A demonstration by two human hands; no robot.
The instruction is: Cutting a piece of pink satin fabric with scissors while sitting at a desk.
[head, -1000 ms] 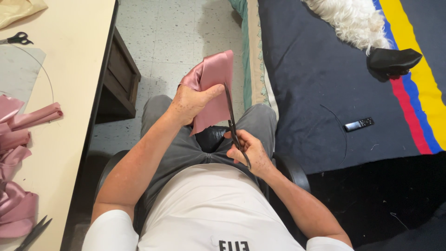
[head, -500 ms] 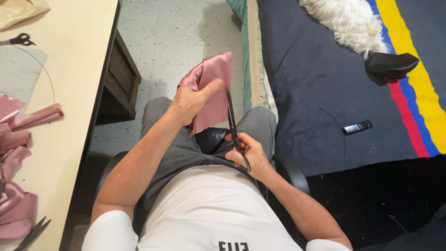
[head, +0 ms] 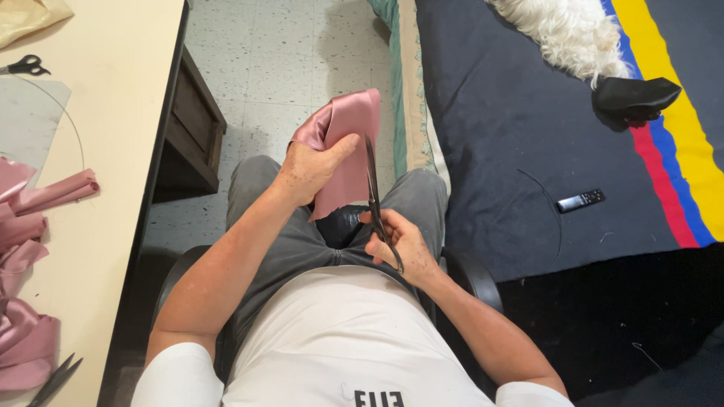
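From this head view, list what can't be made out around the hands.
- Scissors: handle loops hidden by the right hand.
- Pink satin piece: left part covered by the left hand.
- Dark object on lap: too covered to identify.
- Second scissors: cut off by bottom edge.

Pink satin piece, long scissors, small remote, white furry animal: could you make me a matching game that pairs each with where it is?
Things:
1. pink satin piece
2. long scissors
3. small black remote
4. white furry animal

Places:
A. lying at the top of the dark blanket
B. held in the right hand
C. gripped in the left hand
D. lying alone on the blanket, near the red stripe

Pairs: 1-C, 2-B, 3-D, 4-A
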